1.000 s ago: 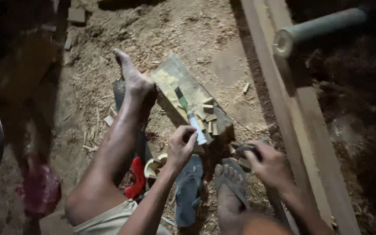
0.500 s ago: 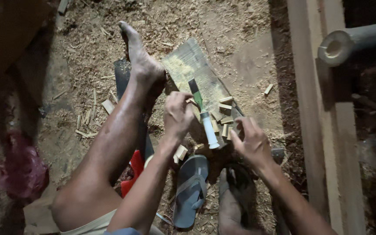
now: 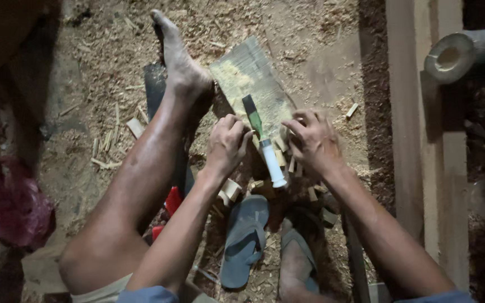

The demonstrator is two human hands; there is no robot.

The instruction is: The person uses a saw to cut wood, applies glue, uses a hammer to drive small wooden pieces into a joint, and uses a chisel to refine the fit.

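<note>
Nearest the camera, below both hands, a grey flip-flop lies on the sawdust-strewn floor, and the person's right foot rests in a second sandal just beside it. A red object shows beside the left forearm, under the outstretched left leg.

The left hand is curled narrow, its fingertips pinched at the edge of the wooden block; what it pinches is too small to tell. Just to its right a knife lies on the block, its white handle toward the person and its dark blade pointing away, touching neither hand as far as can be seen. On the far side of the knife the right hand is cupped, fingers bent down over a cluster of small cut wooden pieces, seemingly gathering or gripping some of them.

Judging from this, the work in hand is sorting the little pieces on the block. Doing it well calls for keeping the fingers off the blade between the hands and lifting the pieces rather than sweeping them across it.

Beyond the hands the left foot braces against the block's side. Far right of the right hand lie a long timber and the open end of a bamboo tube.
</note>
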